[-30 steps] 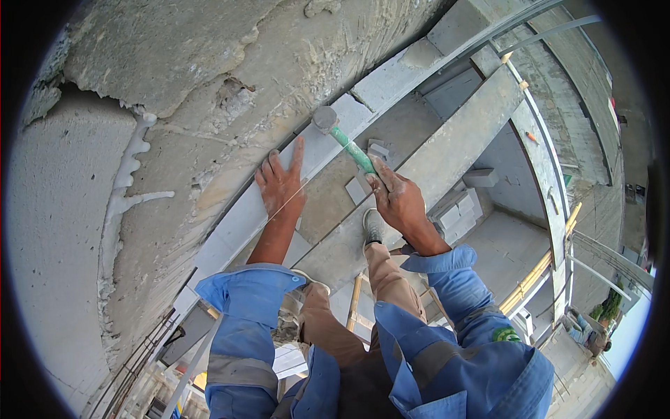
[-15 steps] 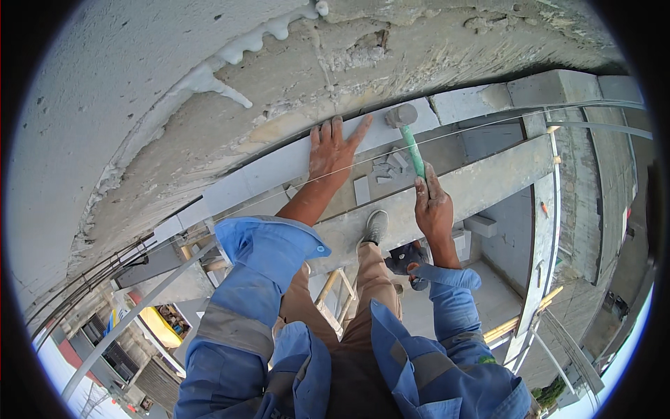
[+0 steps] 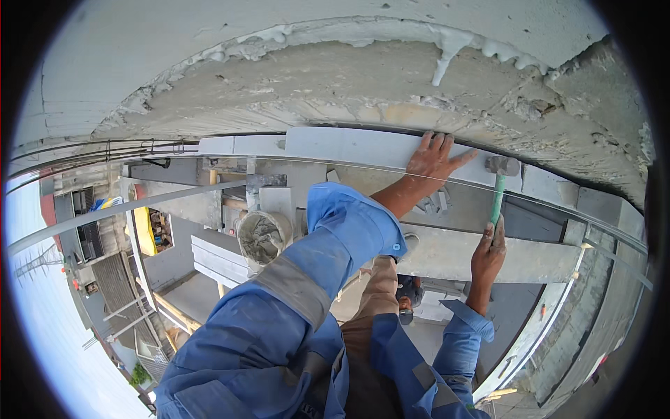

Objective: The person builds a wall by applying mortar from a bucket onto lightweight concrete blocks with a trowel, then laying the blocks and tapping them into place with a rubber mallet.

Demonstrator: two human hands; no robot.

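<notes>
My left hand (image 3: 436,162) lies with fingers spread on a row of pale grey blocks (image 3: 342,142) running beneath a rough concrete surface (image 3: 279,84). To its right my right hand (image 3: 488,255) grips the green handle of a dusty mallet (image 3: 502,165), whose grey head is over the blocks, just beside my left fingers; contact with them is unclear. A thin line (image 3: 363,165) runs along the blocks, across my left wrist area. My shoes and legs are partly hidden behind my blue left sleeve.
A bucket of grey mortar (image 3: 244,234) stands left of my arm. A long grey plank (image 3: 523,257) crosses under me, with a person (image 3: 407,297) below it. A metal bar (image 3: 105,213) and dark rods (image 3: 105,153) run off left, where buildings show far below.
The view has swung round, bringing the mortar bucket and more of the left side in. My left hand and the mallet now appear farther right in the picture.
</notes>
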